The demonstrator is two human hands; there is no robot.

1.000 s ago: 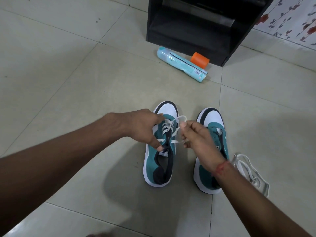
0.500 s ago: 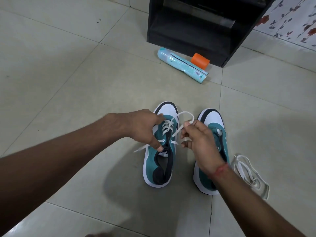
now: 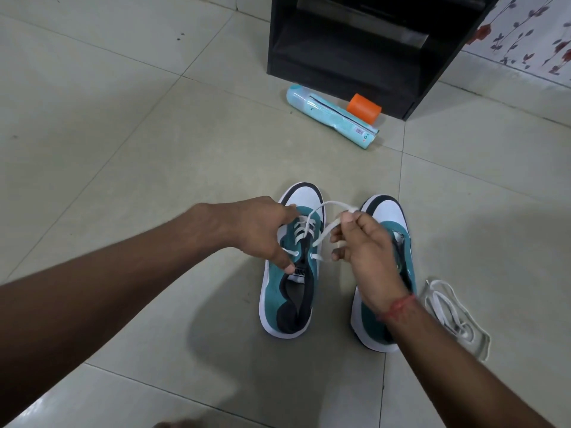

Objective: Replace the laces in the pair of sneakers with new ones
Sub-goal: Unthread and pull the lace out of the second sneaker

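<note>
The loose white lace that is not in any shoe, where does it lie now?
In the head view, the loose white lace lies bundled on the floor tiles at the far right, just beside the right sneaker and near the right hand's wrist.

Teal-white sneakers (image 3: 293, 282), white lace (image 3: 321, 234)

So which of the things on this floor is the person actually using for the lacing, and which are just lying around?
In use:
- left sneaker, steadied by the left hand
- white lace, pinched by the right hand
- right sneaker
- loose lace on the floor beside the right sneaker

Lying about:
- pale blue bottle
- orange cap
- black cabinet
</note>
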